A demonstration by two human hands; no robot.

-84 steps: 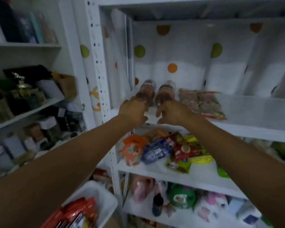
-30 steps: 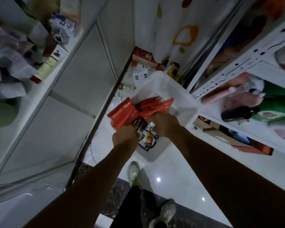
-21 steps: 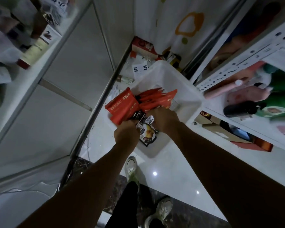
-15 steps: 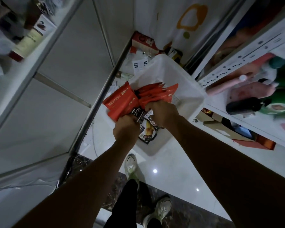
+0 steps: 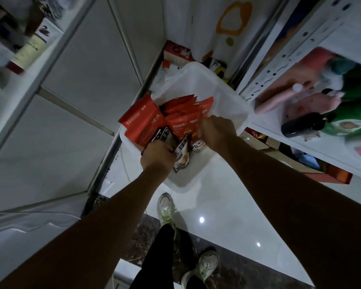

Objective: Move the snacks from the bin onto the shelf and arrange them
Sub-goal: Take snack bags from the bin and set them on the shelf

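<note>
Down by the feet, 2 pale shoes stand on the glossy floor, w/ both forearms reaching out over them. Next out, the left hand is curled round the lower ends of a bundle, fingers closed on it. The right hand clamps the same bundle from the other side, so both hold and neither is spread. Prob. reason: squeezing from 2 sides keeps slippery packs together as 1 stack for a single lift, vs carrying them singly. The bundle is red snack packs, fanned upright w/ tops splayed. I count 1 broad one at left + approx 4 or 5 narrower behind; exact no. can't tell, they overlap. About 3 dark packs hang out by the hands. All of it sits over/inside 1 white bin on the floor, seemingly not yet clear of its rim. Further right, the shelf carries 1 black bottle lying beside green bags. These snacks aren't on it yet.
</note>
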